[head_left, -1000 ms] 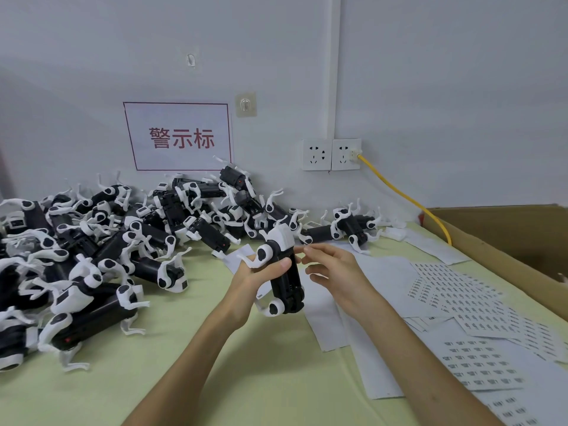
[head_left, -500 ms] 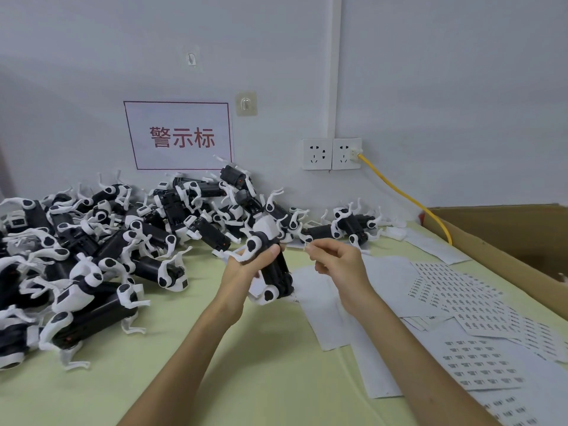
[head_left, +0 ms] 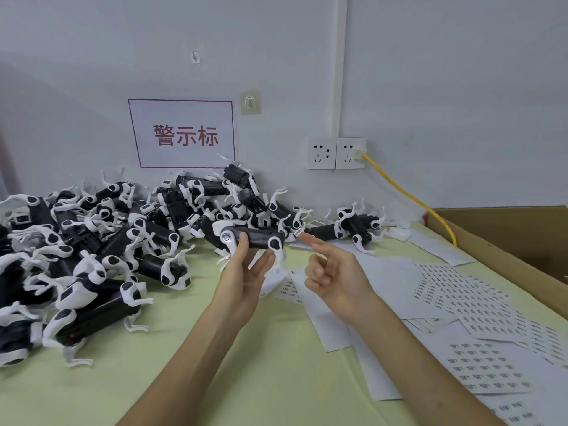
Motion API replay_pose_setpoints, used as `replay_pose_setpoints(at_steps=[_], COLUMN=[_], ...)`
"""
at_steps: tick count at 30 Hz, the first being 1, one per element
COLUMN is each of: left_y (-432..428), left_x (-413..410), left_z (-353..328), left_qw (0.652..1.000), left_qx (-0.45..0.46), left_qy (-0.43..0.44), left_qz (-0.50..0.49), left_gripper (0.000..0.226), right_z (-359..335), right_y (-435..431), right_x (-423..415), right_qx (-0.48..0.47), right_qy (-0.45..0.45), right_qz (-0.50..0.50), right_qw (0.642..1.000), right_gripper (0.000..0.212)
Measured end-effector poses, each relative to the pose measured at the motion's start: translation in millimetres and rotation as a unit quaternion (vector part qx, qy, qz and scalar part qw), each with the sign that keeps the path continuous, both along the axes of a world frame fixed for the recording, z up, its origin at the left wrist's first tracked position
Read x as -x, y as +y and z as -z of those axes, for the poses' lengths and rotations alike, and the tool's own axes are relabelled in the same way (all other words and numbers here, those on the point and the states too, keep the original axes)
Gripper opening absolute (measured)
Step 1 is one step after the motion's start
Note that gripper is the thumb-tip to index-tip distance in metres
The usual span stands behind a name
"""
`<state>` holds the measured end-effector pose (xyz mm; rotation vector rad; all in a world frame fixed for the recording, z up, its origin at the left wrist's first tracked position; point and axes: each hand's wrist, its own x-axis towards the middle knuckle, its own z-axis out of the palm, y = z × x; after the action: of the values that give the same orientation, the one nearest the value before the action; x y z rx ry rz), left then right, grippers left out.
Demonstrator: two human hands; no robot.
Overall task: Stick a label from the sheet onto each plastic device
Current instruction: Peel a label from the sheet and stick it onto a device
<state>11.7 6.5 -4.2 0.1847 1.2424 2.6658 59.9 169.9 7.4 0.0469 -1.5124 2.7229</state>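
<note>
My left hand (head_left: 242, 279) grips a black plastic device with white legs (head_left: 256, 239), held level above the green table. Just right of it, my right hand (head_left: 336, 273) points its index finger at the device's right end. A small white label (head_left: 298, 232) sticks to that fingertip; the other fingers are curled. A large pile of the same devices (head_left: 107, 241) covers the table's left and back. Label sheets (head_left: 461, 290) printed with rows of small labels lie to the right, and another label sheet (head_left: 485, 368) lies nearer to me.
Two more devices (head_left: 353, 227) lie by the back wall. An open cardboard box (head_left: 507, 238) borders the table's right side. A yellow cable (head_left: 405, 195) runs from the wall sockets (head_left: 335, 152) down behind the box. A red-lettered sign (head_left: 183, 133) hangs on the wall.
My left hand turned the device from upright to level and raised it slightly. My right hand went from pinching the label to carrying it on the extended index fingertip.
</note>
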Motion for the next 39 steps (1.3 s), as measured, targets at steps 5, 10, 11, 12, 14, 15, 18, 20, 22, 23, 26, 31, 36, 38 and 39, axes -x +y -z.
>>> replay_pose_setpoints(at_steps=[5, 10, 11, 12, 14, 15, 18, 20, 22, 23, 26, 31, 36, 38, 39], left_y=[3, 5, 6, 6, 7, 7, 7, 8, 9, 8, 8, 9, 9, 9, 10], left_x=[-2, -4, -5, -6, -8, -9, -12, -13, -15, -16, -19, -25, -27, -27, -27], left_z=[2, 6, 6, 6, 6, 6, 7, 5, 4, 3, 0, -6, -7, -7, -8], left_qw=[0.996, 0.996, 0.997, 0.996, 0.995, 0.994, 0.993, 0.992, 0.993, 0.993, 0.994, 0.998, 0.998, 0.998, 0.998], left_qx=[-0.084, -0.071, -0.059, -0.048, -0.031, -0.024, -0.02, -0.019, -0.014, -0.011, 0.001, 0.016, 0.014, -0.005, -0.01], left_qy=[-0.032, -0.02, -0.024, -0.026, -0.03, -0.031, -0.027, -0.021, -0.022, -0.026, -0.039, -0.052, -0.064, -0.06, -0.058], left_qz=[0.01, 0.042, 0.053, 0.066, 0.091, 0.1, 0.116, 0.12, 0.119, 0.117, 0.098, 0.038, 0.024, 0.013, 0.012], left_gripper=[0.023, 0.039, 0.041, 0.041, 0.04, 0.038, 0.037, 0.042, 0.035, 0.032, 0.035, 0.084, 0.091, 0.092, 0.093], right_z=[5, 13, 14, 15, 16, 16, 17, 17, 17, 17, 16, 15, 14, 14, 14], right_y=[-21, -39, -40, -40, -41, -41, -42, -42, -43, -44, -45, -47, -47, -47, -47], right_x=[-9, -16, -16, -16, -16, -16, -15, -15, -16, -17, -18, -20, -22, -22, -22], right_qx=[0.053, 0.062, 0.069, 0.077, 0.096, 0.104, 0.116, 0.123, 0.129, 0.132, 0.139, 0.136, 0.138, 0.142, 0.144], right_qy=[0.0, -0.007, -0.007, -0.007, -0.008, -0.008, -0.007, -0.007, -0.007, -0.007, -0.008, -0.007, -0.002, -0.002, -0.001], right_qz=[-0.12, -0.192, -0.195, -0.197, -0.198, -0.199, -0.198, -0.199, -0.199, -0.199, -0.2, -0.205, -0.218, -0.225, -0.227], right_qw=[0.991, 0.979, 0.978, 0.977, 0.975, 0.975, 0.973, 0.972, 0.971, 0.971, 0.97, 0.969, 0.966, 0.964, 0.963], right_gripper=[0.04, 0.052, 0.053, 0.053, 0.051, 0.048, 0.043, 0.042, 0.041, 0.041, 0.041, 0.043, 0.046, 0.047, 0.048])
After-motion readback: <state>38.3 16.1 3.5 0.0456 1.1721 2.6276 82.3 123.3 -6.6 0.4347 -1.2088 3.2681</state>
